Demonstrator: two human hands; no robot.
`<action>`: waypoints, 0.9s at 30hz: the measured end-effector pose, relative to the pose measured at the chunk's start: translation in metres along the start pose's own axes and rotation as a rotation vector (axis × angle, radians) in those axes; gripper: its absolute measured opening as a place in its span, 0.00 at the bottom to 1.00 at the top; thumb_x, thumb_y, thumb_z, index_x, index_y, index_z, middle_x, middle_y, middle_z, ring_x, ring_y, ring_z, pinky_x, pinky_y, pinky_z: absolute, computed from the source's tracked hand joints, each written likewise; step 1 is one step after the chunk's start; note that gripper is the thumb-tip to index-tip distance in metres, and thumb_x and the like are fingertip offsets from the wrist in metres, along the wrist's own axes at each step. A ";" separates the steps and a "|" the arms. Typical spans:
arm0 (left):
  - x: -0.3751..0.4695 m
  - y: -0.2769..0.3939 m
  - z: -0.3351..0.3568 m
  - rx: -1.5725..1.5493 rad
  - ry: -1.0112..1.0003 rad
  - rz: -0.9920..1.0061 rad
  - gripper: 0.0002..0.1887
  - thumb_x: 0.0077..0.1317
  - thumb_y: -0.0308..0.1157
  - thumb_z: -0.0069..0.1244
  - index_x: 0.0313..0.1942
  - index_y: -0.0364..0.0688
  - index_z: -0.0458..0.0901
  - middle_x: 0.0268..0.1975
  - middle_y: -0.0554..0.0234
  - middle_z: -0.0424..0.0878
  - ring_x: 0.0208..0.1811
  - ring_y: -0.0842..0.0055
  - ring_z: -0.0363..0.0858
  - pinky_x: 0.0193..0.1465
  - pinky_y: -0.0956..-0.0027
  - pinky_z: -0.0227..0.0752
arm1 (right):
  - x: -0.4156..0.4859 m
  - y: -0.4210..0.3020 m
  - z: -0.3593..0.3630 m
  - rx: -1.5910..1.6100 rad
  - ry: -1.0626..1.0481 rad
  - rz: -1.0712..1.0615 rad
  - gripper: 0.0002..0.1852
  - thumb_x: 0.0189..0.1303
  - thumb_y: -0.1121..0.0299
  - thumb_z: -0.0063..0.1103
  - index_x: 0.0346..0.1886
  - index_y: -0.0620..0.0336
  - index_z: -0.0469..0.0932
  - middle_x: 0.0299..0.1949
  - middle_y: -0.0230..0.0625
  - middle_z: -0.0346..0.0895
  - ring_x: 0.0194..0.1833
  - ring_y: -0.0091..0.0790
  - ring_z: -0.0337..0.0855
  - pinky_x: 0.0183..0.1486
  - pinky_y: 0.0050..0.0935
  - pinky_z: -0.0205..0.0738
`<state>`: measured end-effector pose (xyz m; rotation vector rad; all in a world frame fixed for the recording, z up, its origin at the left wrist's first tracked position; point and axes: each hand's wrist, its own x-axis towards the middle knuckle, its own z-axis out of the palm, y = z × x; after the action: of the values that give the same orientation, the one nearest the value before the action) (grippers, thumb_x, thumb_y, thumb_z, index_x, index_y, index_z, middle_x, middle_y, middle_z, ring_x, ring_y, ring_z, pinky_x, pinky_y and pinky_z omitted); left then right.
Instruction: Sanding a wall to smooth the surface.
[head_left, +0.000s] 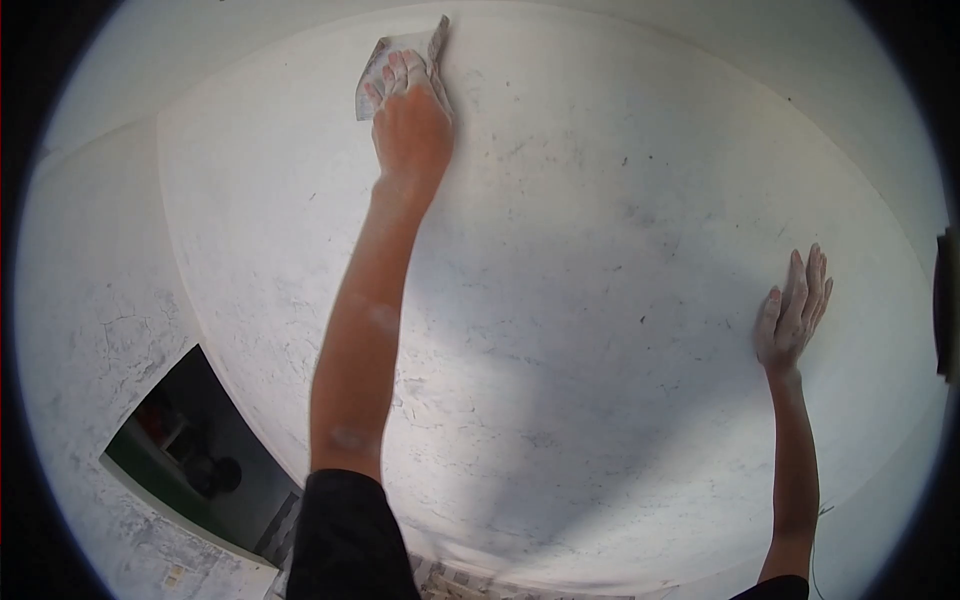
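Note:
High on a white plastered wall, my left hand presses a sheet of abrasive paper flat with spread fingers. One edge of the sheet curls up at the right, beside my thumb side. Its underside against the wall is hidden. White dust coats the fingers of both hands, and pale patches mark my left forearm. Lower and well to the right, my right hand holds nothing and leans against the same wall, its fingers pointing up and the thumb apart. Small dark specks and hairline scratches dot the plaster between the hands.
At lower left, an opening in the cracked side wall leads to a darker room. A pale wall switch sits below it. Patterned tiles show at the bottom. A thin cable hangs near my right arm.

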<state>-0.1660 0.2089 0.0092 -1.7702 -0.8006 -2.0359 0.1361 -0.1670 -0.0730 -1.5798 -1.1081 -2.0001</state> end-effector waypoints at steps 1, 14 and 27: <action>-0.011 0.004 0.002 0.024 0.079 0.028 0.21 0.74 0.31 0.41 0.62 0.29 0.73 0.63 0.35 0.74 0.66 0.49 0.73 0.74 0.46 0.54 | 0.002 -0.001 0.000 0.011 0.008 -0.003 0.26 0.73 0.61 0.40 0.72 0.57 0.65 0.76 0.45 0.55 0.77 0.50 0.53 0.76 0.60 0.38; -0.046 0.019 -0.001 0.018 -0.001 0.065 0.24 0.72 0.28 0.41 0.64 0.23 0.68 0.65 0.31 0.72 0.69 0.49 0.70 0.75 0.46 0.53 | 0.003 -0.001 0.002 0.018 0.011 0.006 0.26 0.73 0.62 0.41 0.72 0.56 0.64 0.76 0.44 0.55 0.77 0.47 0.53 0.76 0.58 0.39; -0.033 0.066 0.003 -0.090 0.079 0.211 0.23 0.72 0.27 0.45 0.64 0.26 0.70 0.64 0.34 0.73 0.69 0.49 0.70 0.75 0.43 0.53 | 0.000 -0.002 0.002 0.021 0.022 0.013 0.26 0.73 0.61 0.41 0.71 0.56 0.66 0.76 0.44 0.57 0.77 0.49 0.54 0.76 0.59 0.40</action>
<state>-0.1192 0.1545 -0.0096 -1.7276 -0.4836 -2.0148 0.1356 -0.1643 -0.0740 -1.5471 -1.1036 -1.9862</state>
